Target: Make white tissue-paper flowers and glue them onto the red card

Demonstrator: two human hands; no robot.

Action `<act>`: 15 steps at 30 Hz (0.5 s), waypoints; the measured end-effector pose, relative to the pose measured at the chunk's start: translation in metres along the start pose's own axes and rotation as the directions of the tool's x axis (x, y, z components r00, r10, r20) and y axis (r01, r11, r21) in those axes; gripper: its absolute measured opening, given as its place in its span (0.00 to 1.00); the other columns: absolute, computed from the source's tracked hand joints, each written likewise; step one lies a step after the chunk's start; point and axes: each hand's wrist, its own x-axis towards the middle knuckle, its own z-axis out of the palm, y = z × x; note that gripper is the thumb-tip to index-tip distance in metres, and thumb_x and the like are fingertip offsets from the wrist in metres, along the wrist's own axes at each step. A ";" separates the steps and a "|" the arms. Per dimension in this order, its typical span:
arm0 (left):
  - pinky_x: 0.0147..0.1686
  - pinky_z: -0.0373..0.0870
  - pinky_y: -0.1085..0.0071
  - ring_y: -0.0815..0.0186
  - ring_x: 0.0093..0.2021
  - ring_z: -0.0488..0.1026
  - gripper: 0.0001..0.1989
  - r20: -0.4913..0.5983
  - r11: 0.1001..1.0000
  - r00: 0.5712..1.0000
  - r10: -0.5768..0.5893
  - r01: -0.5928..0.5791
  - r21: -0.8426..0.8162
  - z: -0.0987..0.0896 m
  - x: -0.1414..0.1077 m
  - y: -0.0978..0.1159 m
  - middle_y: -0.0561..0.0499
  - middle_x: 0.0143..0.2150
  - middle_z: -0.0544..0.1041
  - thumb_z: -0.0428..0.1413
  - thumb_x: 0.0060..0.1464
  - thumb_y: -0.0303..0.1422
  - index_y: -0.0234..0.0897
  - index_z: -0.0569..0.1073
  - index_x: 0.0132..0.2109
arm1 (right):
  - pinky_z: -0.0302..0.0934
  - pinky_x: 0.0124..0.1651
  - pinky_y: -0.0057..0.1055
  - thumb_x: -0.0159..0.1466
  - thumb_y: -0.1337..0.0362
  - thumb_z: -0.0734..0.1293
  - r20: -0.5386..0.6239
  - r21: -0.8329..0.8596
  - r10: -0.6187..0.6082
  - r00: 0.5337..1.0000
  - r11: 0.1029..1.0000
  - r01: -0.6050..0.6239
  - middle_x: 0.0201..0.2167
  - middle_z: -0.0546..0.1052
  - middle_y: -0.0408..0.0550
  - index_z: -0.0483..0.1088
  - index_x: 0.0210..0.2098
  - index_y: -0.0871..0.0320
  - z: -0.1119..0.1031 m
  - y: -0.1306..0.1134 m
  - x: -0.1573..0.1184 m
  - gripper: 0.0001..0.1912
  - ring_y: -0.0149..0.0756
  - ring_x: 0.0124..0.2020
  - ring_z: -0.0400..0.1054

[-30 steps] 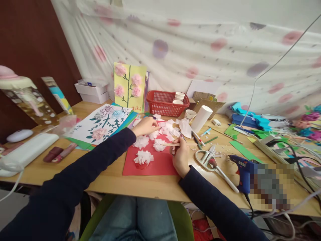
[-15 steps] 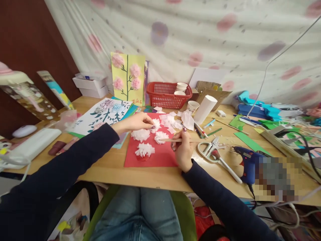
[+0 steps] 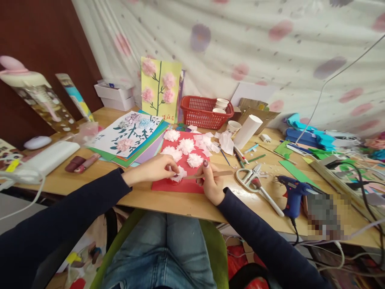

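My left hand [image 3: 155,168] is closed, its thumb and fingertips pinching the edge of a white tissue-paper flower [image 3: 181,175] near the front of a red sheet [image 3: 162,185]. A shiny red round thing [image 3: 174,183] shows partly under that flower; its kind I cannot make out. In my right hand [image 3: 213,182] is a flat wooden craft stick [image 3: 225,173], its tip pointing left at the same flower. Several other white paper flowers [image 3: 185,146] lie farther back on the red sheet.
Right of the sheet lie white scissors [image 3: 251,178] and a blue glue gun [image 3: 293,192]. Tissue pieces [image 3: 225,141], a white paper roll [image 3: 248,131] and a red basket [image 3: 192,114] stand behind. Flower pictures [image 3: 120,128] lie at left, beside a white power strip [image 3: 49,160].
My left hand has moved from a rear flower to the front one and pinches it. The stick in my right hand now reaches that flower. The camera view has shifted slightly.
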 end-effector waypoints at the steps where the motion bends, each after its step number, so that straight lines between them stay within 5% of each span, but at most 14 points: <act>1: 0.40 0.68 0.71 0.61 0.40 0.75 0.10 -0.007 1.000 1.000 0.001 -0.001 0.015 0.001 0.001 0.000 0.46 0.40 0.79 0.55 0.51 0.29 0.37 0.82 0.36 | 0.52 0.17 0.27 0.70 0.47 0.58 0.041 -0.047 -0.020 0.999 0.999 0.022 0.12 0.67 0.40 0.66 0.20 0.56 0.000 -0.001 -0.001 0.28 0.28 0.13 0.58; 10: 0.44 0.69 0.69 0.61 0.43 0.76 0.11 -0.049 0.997 0.997 0.051 -0.048 0.059 0.005 0.003 -0.003 0.47 0.41 0.80 0.54 0.53 0.28 0.36 0.81 0.40 | 0.55 0.22 0.26 0.73 0.53 0.55 0.231 -0.312 -0.115 0.966 0.932 0.185 0.16 0.70 0.42 0.65 0.23 0.55 0.005 -0.005 0.002 0.25 0.29 0.17 0.63; 15: 0.55 0.67 0.66 0.59 0.55 0.72 0.22 -0.143 0.992 0.988 0.064 -0.048 0.113 0.003 -0.016 -0.015 0.45 0.55 0.76 0.52 0.52 0.29 0.36 0.72 0.55 | 0.54 0.23 0.26 0.72 0.55 0.55 0.243 -0.368 -0.096 0.965 0.912 0.183 0.17 0.70 0.42 0.63 0.23 0.55 0.007 0.001 0.003 0.22 0.29 0.17 0.63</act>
